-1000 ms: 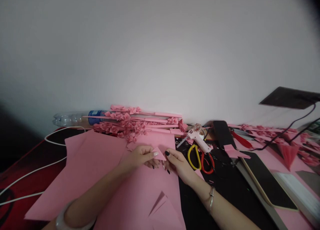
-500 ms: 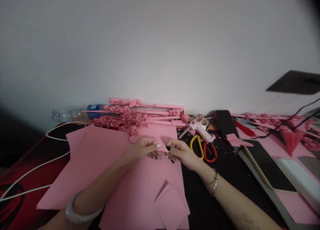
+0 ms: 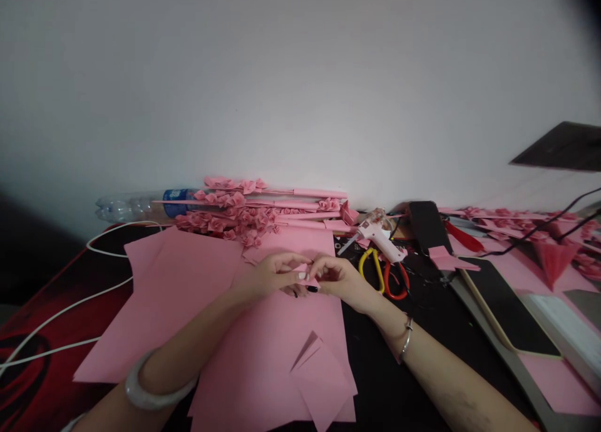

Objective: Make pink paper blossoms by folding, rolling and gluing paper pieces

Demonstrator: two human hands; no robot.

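Note:
A small folded piece of pink paper [image 3: 307, 282] is pinched between both hands above the stacked sheets. My left hand [image 3: 277, 274] closes on its left side, thumb on top and fingers beneath. From the right, my right hand [image 3: 335, 280] grips the same piece between thumb and fingertips, so most of it is hidden. Under the hands lies a large pink sheet [image 3: 244, 363]. Nearer the front edge rest several small cut pink pieces [image 3: 323, 382], one with a lifted corner.
Folded pink paper flowers [image 3: 248, 219] on stems lie along the wall, beside a plastic bottle [image 3: 131, 208]. To the right are a glue gun [image 3: 382, 239], scissors with yellow and red handles [image 3: 395, 282], and phones [image 3: 507, 307]. A white cable [image 3: 51, 313] crosses the left side.
My right hand has come in closer to the left, its fingers now bent over the folded paper. The paper's pointed shape, seen before, is now mostly covered.

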